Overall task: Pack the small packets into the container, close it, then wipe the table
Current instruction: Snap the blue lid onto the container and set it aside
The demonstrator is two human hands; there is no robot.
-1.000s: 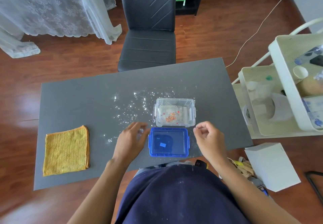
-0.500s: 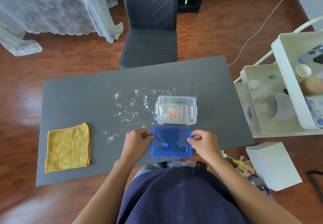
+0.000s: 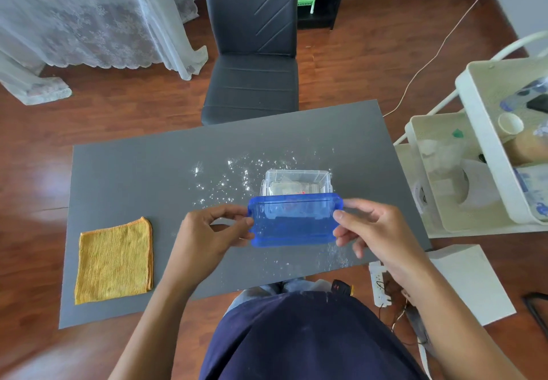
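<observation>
The blue translucent lid [image 3: 293, 221] is lifted off the grey table [image 3: 148, 178], held between both hands. My left hand [image 3: 207, 231] pinches its left edge and my right hand [image 3: 373, 231] grips its right edge. Behind the lid stands the clear plastic container [image 3: 296, 181] with small packets inside; the lid covers its near part. White crumbs [image 3: 231, 178] are scattered left of the container and near the table's front edge. A folded yellow cloth [image 3: 114, 261] lies flat at the front left of the table.
A black chair [image 3: 252, 53] stands behind the table. A white cart [image 3: 480, 154] with assorted items is close on the right. A white box [image 3: 471, 284] and a power strip [image 3: 379, 284] lie on the floor at the right.
Both hands moved onto the lid's ends, took hold of it and raised it off the table toward the container.
</observation>
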